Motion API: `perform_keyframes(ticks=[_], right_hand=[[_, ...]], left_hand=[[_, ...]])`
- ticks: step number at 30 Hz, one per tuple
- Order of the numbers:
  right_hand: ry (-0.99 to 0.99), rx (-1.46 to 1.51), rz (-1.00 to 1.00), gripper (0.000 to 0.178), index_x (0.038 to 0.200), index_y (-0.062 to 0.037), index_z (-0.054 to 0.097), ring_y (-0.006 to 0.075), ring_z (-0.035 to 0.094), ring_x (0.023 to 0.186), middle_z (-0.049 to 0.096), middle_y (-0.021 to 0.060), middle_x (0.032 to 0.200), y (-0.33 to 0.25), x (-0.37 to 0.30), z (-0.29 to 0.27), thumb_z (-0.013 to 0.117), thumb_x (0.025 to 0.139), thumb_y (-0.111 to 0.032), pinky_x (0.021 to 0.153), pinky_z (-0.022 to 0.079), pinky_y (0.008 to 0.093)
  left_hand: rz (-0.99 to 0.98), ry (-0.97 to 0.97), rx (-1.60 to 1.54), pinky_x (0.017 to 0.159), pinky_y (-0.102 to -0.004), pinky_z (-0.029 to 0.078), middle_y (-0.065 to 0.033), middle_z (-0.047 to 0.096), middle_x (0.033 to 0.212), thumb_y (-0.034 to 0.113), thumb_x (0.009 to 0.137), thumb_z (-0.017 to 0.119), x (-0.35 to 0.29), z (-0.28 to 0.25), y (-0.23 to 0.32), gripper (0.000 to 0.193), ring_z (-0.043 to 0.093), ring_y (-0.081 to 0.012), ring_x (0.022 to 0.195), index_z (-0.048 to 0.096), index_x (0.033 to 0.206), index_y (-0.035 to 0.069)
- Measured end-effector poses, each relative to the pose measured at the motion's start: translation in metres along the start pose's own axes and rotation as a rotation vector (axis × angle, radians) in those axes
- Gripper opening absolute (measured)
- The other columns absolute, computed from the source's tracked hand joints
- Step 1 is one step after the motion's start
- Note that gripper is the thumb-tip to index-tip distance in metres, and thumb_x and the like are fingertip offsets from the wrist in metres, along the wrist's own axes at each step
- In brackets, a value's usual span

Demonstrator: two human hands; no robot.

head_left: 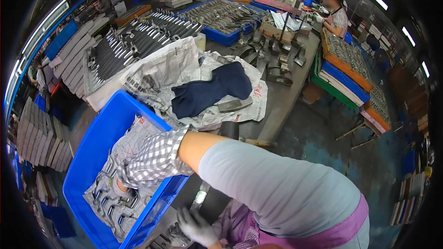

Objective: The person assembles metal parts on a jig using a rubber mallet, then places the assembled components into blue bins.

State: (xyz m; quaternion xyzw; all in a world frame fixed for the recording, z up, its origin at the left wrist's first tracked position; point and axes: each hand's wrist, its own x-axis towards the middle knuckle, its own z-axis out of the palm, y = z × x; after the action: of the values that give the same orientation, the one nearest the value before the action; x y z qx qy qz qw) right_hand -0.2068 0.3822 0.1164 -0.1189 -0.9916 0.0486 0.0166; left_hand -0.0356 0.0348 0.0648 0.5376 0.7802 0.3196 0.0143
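My right arm stretches across to the left, its checkered oversleeve reaching down into a blue plastic bin (92,143). Inside, my right hand (122,189) is closed at a bent metal handle (132,200), partly hidden by the cuff. Several similar bent metal handles (110,210) lie on newspaper lining the bin. My left hand (196,227), in a whitish glove, is low in the picture close to my body. Its fingers are stretched out beside a shiny flat metal strip (200,197) and above darker metal parts (173,239).
Beyond the bin, a dark blue cloth (214,87) lies on newspaper on the workbench. Trays of metal pieces (143,41) and a blue crate (221,16) stand behind. A metal fixture (279,67) sits toward the right. Stacked trays (344,74) and another person (336,16) are farther right.
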Motion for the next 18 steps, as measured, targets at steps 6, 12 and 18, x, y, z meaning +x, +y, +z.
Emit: perform_keyframes(ticks=[6,12,18], right_hand=[[-0.061,0.522,0.099,0.048,0.110,-0.0144,0.080,0.0275,0.075,0.091,0.079,0.0094,0.101,-0.008,-0.057,-0.082,0.070,0.087,-0.055,0.079,0.059,0.0409],[0.026,1.042,-0.064,0.035,0.113,-0.0126,0.080,0.0118,0.072,0.078,0.080,0.0059,0.094,-0.023,-0.289,-0.135,0.073,0.093,-0.040,0.068,0.055,0.0301],[0.152,0.991,0.405,0.035,0.118,-0.0156,0.078,0.0247,0.076,0.092,0.077,0.0122,0.109,-0.065,-0.401,-0.038,0.078,0.089,-0.034,0.083,0.058,0.0334]], left_hand=[[0.109,-0.103,0.209,0.110,-0.0591,0.043,-0.0239,0.050,0.147,0.026,0.104,0.055,-0.007,0.057,0.017,0.049,0.046,-0.0493,0.136,0.048,0.144,-0.002],[0.088,0.010,0.227,0.114,-0.0589,0.041,-0.0302,0.044,0.153,0.026,0.103,0.056,-0.054,0.060,0.001,0.056,0.047,-0.0527,0.137,0.045,0.150,-0.002],[-0.244,-0.197,0.079,0.108,-0.0503,0.045,-0.0232,0.062,0.140,0.017,0.094,0.066,-0.048,0.029,0.027,0.047,0.057,-0.0449,0.127,0.063,0.136,-0.002]])
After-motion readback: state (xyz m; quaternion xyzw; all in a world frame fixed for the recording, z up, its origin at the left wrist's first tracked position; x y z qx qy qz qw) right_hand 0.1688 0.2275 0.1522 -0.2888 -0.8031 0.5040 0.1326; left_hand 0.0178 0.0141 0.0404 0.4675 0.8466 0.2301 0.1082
